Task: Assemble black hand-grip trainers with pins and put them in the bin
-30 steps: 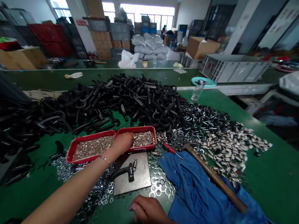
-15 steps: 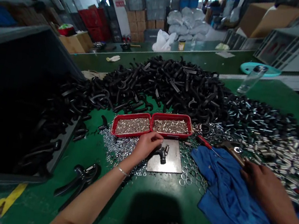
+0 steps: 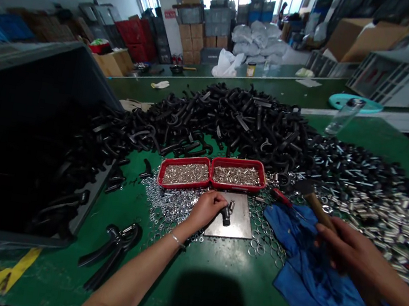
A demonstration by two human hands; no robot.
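Note:
My left hand point(image 3: 206, 210) pinches the upper end of a black curved handle part point(image 3: 226, 216), which lies on a square metal plate point(image 3: 239, 229). A small metal cylinder point(image 3: 232, 206) stands beside that part. Whether the fingertips also hold a small pin is too hidden to tell. My right hand point(image 3: 352, 246) is wrapped round the wooden handle of a hammer point(image 3: 318, 209). The hammer is raised above a blue cloth point(image 3: 295, 278), its dark head toward the plate's right side.
Behind the plate sit two red trays point(image 3: 183, 187) of small metal pins. Loose washers point(image 3: 166, 201) and rings point(image 3: 261, 247) surround it. A heap of black handles point(image 3: 229, 115) lies beyond, metal cylinders point(image 3: 405, 210) at right, a hand gripper point(image 3: 115, 247) and dark bin point(image 3: 75, 236) at left.
My right hand has lifted the hammer off the blue cloth, raising it slightly leftward. My left fingers have come down onto the black part. The whole view has shifted a little.

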